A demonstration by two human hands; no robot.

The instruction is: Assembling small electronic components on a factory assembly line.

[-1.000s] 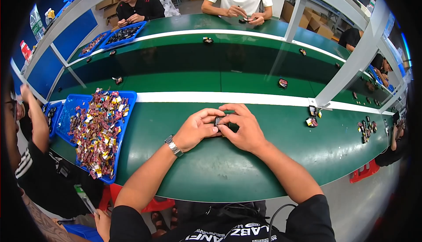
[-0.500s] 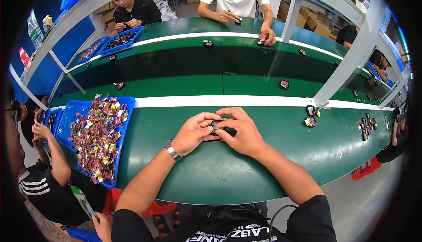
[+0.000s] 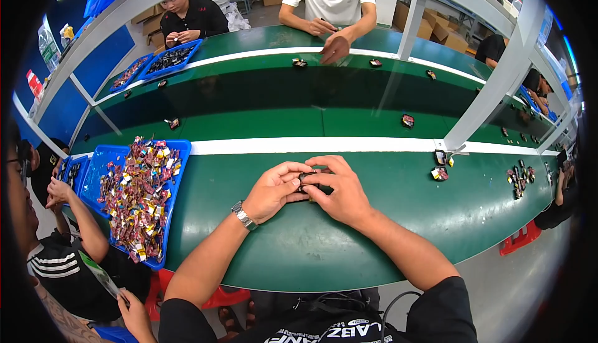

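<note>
Over the green work surface (image 3: 299,243), a small black casing (image 3: 304,180) sits between my two hands, mostly covered by fingers. My left hand (image 3: 275,191), with a metal watch at the wrist, grips its left side between thumb and fingers. The thumb and fingertips of my right hand (image 3: 341,188) close on it from the right and above. What lies inside the casing is hidden. To the left, a blue tray (image 3: 180,156) holds a heap of small dark-red parts (image 3: 140,200) with yellow and white bits.
A green conveyor belt (image 3: 268,115) beyond a white rail (image 3: 311,146) carries scattered casings. Casings with parts (image 3: 440,173) lie to the right, near a grey post (image 3: 492,87), and a cluster of casings (image 3: 520,178) farther right. Co-workers sit opposite and at both sides.
My hands stay almost in place; the right fingers shift slightly on the casing. Casings on the belt moved a little right. Opposite, a co-worker's hand left a casing and swung left.
</note>
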